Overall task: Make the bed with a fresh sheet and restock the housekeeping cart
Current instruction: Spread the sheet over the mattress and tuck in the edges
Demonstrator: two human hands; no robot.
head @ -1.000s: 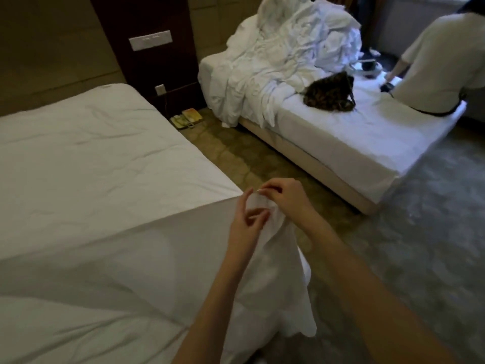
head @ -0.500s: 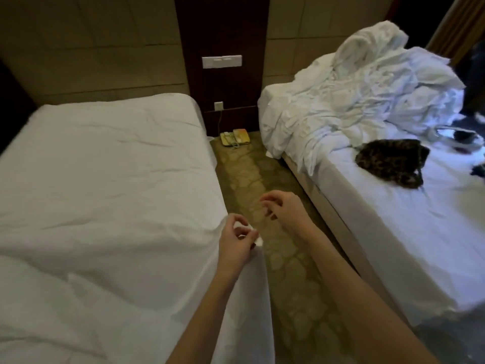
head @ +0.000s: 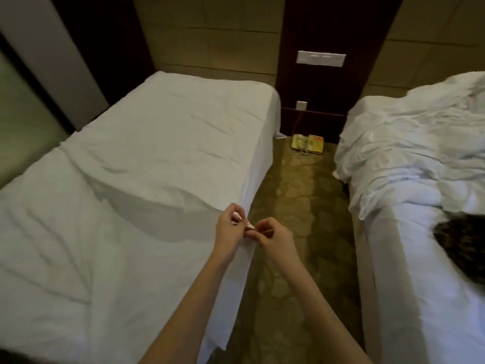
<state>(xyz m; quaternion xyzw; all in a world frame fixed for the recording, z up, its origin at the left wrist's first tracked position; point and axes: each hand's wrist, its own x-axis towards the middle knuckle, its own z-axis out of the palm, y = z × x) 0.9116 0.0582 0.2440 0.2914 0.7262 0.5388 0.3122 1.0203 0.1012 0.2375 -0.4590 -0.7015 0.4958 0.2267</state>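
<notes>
- fresh sheet (head: 136, 164) lies spread over the left bed (head: 265, 143), its near edge hanging down the aisle side toward the floor (head: 294, 232); a loose corner dangles low by the forearm.
- left hand (head: 227, 227) and right hand (head: 275, 239) meet at the bed's aisle edge, both pinching one small bit of the sheet's hem betw thumb + fingertips; other fingers (head: 265, 225) curled in, not spread.
- the bit held looks slightly pinkish, maybe a tag or seam end; too small to tell.
- handling, my guess: thin cotton, light, fully limp, no stiffness. it folds wherever it's not supported and drags the rest w/ it when pulled. not fragile, not slippery; a light pinch should hold.
- where to grip: along the hem, hands apart, so the edge pulls taut and the creases across the middle flatten; grabbing mid-panel would just bunch it.
- risk: pulling from one spot skews the sheet and drags the far side off the mattress.
- other bed (head: 425, 258) on the right carries a heap of crumpled linen (head: 409, 143) and a dark patterned item (head: 462, 240); phone (head: 307, 144) sits on the floor betw the beds.
- cart not in view.
</notes>
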